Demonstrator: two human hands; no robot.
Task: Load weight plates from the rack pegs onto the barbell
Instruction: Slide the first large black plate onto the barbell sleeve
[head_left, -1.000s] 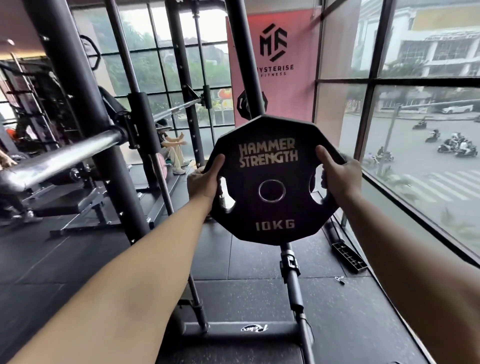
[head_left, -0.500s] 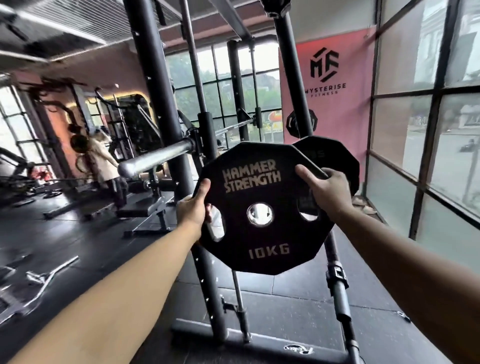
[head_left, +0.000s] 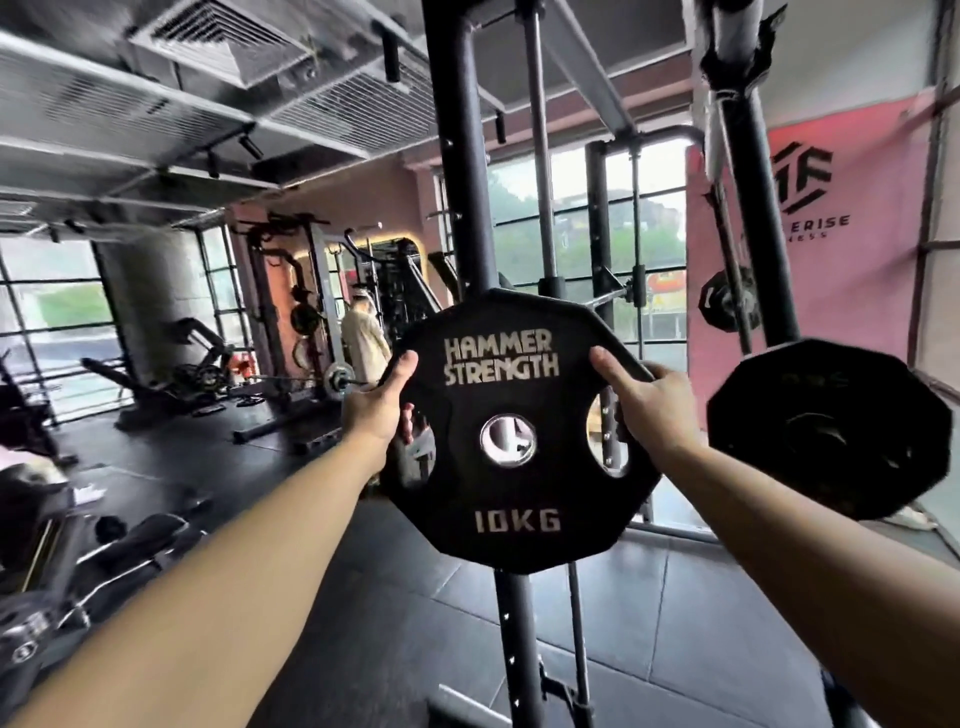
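Black 10KG plate (head_left: 511, 499) held upright before the rack upright (head_left: 462, 171), left hand (head_left: 375, 410) and right hand (head_left: 644, 410) fingers curled through its side grip holes, second plate (head_left: 831, 426) to the right.

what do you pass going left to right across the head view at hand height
left hand → 10kg plate held between both hands → right hand → second black plate at the right
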